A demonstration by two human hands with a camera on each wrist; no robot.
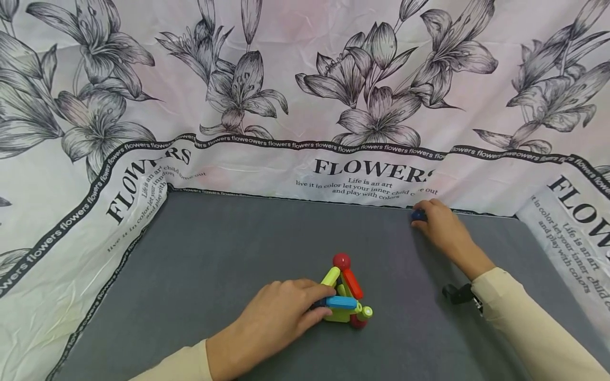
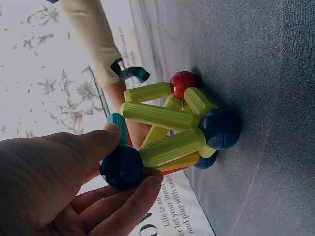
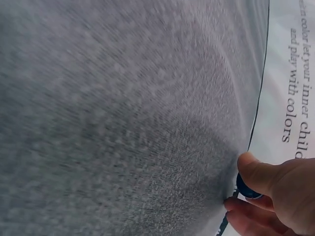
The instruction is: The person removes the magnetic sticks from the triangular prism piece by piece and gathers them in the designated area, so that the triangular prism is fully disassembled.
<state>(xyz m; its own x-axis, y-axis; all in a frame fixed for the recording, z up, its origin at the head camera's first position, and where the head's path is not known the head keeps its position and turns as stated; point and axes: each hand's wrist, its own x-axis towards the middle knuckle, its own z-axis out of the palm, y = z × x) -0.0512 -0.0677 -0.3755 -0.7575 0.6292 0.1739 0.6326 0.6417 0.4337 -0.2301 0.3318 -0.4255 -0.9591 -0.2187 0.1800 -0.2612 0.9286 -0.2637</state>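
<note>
My left hand (image 1: 274,312) pinches a dark blue ball (image 2: 122,167) at a corner of a small frame built of coloured rods and balls. Yellow-green rods (image 2: 172,147), a red rod (image 1: 352,283) and a light blue rod (image 1: 341,302) make up the frame. A red ball (image 1: 341,261) tops its far side, and another dark blue ball (image 2: 221,129) rests on the grey surface in the left wrist view. At the far edge of the table, my right hand (image 1: 440,225) grips a separate dark blue ball (image 1: 419,215) between thumb and fingers.
Grey cloth covers the tabletop (image 1: 229,238). Behind it and along both sides hangs a white flower-printed sheet (image 1: 267,169) with black lettering. A black strap (image 1: 459,294) is on the right wrist.
</note>
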